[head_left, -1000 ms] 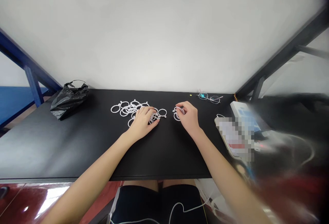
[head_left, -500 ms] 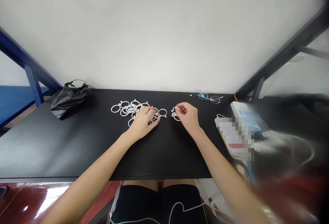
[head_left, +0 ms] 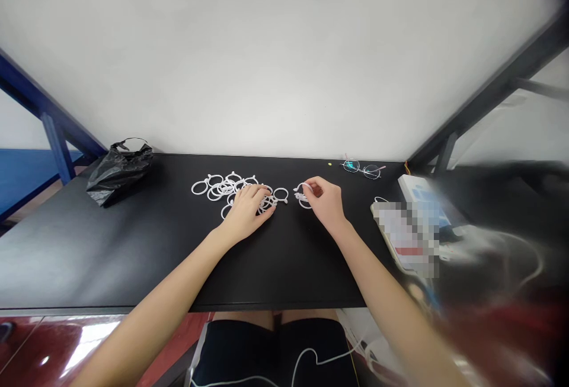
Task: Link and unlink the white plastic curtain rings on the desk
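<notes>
1. Nearest, a white cable lies across the person's dark shorts, below the table edge.
2. The left hand rests on the pile of white plastic rings, at 12 o'clock. Its fingers are curved over the rings, but one cannot tell if they grasp any ring.
3. The right hand is at 1 o'clock, just beside the pile. Its fingers are pinched closed on a small white ring, which stays near the black table.
4. A black plastic bag lies at 10 o'clock.
5. Eyeglasses lie at 1 o'clock, near the wall.
6. At 2 o'clock are a pixelated flat object and a white and blue box. No writing on them can be read.
</notes>
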`<state>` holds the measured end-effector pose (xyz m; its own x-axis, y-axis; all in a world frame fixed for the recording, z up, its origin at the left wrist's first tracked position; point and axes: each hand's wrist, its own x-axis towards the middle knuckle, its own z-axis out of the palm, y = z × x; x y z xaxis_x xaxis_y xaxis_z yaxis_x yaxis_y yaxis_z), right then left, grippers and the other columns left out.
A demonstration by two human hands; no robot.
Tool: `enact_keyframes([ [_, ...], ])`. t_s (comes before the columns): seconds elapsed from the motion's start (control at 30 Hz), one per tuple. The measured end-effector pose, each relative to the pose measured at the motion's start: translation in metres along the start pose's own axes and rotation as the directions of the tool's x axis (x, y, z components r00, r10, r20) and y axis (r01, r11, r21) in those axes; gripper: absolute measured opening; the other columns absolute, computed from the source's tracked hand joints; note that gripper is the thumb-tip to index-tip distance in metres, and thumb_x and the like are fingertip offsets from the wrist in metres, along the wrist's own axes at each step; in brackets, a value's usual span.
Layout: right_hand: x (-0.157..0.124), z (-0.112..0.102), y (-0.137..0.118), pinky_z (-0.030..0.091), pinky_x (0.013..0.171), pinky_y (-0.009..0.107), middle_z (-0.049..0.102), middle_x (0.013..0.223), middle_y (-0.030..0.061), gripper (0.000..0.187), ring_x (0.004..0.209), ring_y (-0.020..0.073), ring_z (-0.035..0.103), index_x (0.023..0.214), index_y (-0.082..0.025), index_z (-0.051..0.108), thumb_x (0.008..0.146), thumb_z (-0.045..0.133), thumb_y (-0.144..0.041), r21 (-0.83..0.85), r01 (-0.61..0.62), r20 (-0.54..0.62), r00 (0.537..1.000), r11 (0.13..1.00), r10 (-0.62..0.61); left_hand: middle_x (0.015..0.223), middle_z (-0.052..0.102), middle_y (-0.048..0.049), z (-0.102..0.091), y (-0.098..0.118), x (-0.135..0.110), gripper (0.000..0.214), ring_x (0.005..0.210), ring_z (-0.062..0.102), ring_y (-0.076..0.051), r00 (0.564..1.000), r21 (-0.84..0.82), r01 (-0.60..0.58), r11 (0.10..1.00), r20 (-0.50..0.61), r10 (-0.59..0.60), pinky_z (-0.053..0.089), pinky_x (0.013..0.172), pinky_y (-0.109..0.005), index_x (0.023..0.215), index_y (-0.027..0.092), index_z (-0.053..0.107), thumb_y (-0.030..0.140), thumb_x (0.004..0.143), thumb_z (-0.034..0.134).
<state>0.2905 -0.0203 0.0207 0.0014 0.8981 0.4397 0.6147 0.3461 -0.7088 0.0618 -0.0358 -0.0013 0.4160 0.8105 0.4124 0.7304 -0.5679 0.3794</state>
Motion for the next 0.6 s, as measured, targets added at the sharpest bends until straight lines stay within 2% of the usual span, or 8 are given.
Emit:
enact_keyframes([
  [0.13,-0.0001,-0.0002,-0.0013,0.048,0.062,0.027,0.067,0.067,0.0015,0.016,0.058,0.0153,0.062,0.079,-0.019,0.066,0.085,0.057,-0.031,0.003,-0.011,-0.025,1.0,1.0,0.011,0.122,0.059,-0.0096,-0.0001,-0.0001,-0.0003,0.021,0.116,0.051,-0.028,1.0,-0.001,-0.002,1.0,0.007,0.002,0.04,0.098,-0.047,0.11,0.021,0.053,0.031,0.092,0.057],
  [0.6,-0.0013,-0.0005,0.0004,0.049,0.06,0.026,0.067,0.064,0.0024,0.027,0.06,0.0168,0.064,0.081,-0.019,0.067,0.09,0.053,-0.04,0.029,-0.049,-0.001,0.999,0.998,0.05,0.123,0.06,-0.0102,0.0005,-0.0007,-0.0006,0.021,0.117,0.052,-0.029,1.0,-0.006,-0.002,1.0,0.004,0.002,0.04,0.098,-0.048,0.109,0.021,0.054,0.03,0.091,0.057],
])
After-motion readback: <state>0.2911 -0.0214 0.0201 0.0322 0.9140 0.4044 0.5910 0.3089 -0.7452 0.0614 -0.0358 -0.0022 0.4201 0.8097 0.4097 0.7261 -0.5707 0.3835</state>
